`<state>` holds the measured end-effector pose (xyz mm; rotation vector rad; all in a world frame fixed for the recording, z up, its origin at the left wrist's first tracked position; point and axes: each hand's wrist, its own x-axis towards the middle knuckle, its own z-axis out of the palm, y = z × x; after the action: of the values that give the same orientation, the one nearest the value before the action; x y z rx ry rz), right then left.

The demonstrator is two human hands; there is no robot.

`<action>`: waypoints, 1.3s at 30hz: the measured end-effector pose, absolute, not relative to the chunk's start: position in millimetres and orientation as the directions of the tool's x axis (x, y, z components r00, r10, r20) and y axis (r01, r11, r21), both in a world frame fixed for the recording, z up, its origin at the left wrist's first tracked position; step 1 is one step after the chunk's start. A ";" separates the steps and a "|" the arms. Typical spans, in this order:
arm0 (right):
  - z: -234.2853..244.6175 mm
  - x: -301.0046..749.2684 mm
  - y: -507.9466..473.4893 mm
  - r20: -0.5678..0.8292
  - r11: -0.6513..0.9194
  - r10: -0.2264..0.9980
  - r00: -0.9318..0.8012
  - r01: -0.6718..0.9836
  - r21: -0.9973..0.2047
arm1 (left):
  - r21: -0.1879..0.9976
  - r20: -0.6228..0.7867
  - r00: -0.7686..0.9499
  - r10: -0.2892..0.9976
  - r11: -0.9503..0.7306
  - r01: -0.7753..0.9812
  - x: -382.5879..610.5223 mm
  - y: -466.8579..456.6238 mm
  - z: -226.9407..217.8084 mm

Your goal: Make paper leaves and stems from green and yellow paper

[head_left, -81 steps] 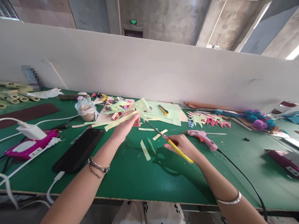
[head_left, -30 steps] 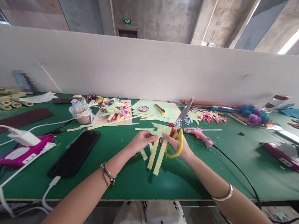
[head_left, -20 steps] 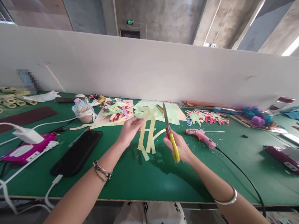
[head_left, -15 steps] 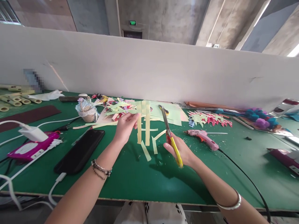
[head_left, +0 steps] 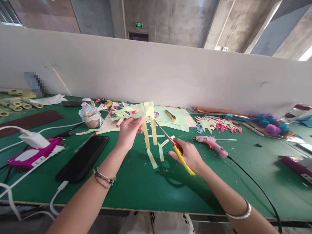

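My left hand (head_left: 130, 131) pinches a piece of woven pale green and yellow paper strips (head_left: 149, 110) above the table. Two yellow strip ends hang down from it. Scissors with yellow handles (head_left: 182, 159) are gripped in my right hand (head_left: 188, 156), fingers through the handle. Their blades point up and left, and the tips are at the right hanging strip; whether they touch it I cannot tell. Below, on the green table, lie loose paper offcuts (head_left: 152, 158). Behind the woven piece are pale green paper sheets (head_left: 181, 118) with a yellow utility knife (head_left: 170, 115) on them.
On the right lie a pink glue gun (head_left: 212, 144) with a black cord and a red-and-green woven paper strip (head_left: 219, 125). On the left are a black phone (head_left: 83, 158), a magenta power strip (head_left: 34, 154) and a small wrapped basket (head_left: 92, 117). A white partition (head_left: 156, 71) stands behind.
The scissors have swung left, from nearly upright beside the woven piece to its right hanging strip. My left hand has shifted slightly left, and the woven piece tilts a little.
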<state>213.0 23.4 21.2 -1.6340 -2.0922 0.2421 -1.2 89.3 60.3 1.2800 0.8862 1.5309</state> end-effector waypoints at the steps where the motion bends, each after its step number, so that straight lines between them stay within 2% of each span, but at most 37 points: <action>1: 21.4 213.0 23.3 0.258 0.274 0.950 -0.176 0.867 -0.416 | 0.927 0.318 -0.038 0.947 -0.319 -0.198 -1.6 89.4 60.6; 8: 20.4 213.9 24.2 0.239 0.273 0.954 -0.181 0.856 -0.439 | 0.919 0.347 -0.016 0.938 -0.344 -0.195 -2.8 90.4 59.3; 39: 23.0 214.6 24.7 0.196 0.277 0.959 -0.203 0.803 -0.528 | 0.942 0.272 0.003 0.962 -0.266 -0.205 -1.9 92.8 52.6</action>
<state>214.6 24.7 23.0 -1.5801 -2.0684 0.4287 -1.9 92.8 52.6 1.2615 0.8906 1.4716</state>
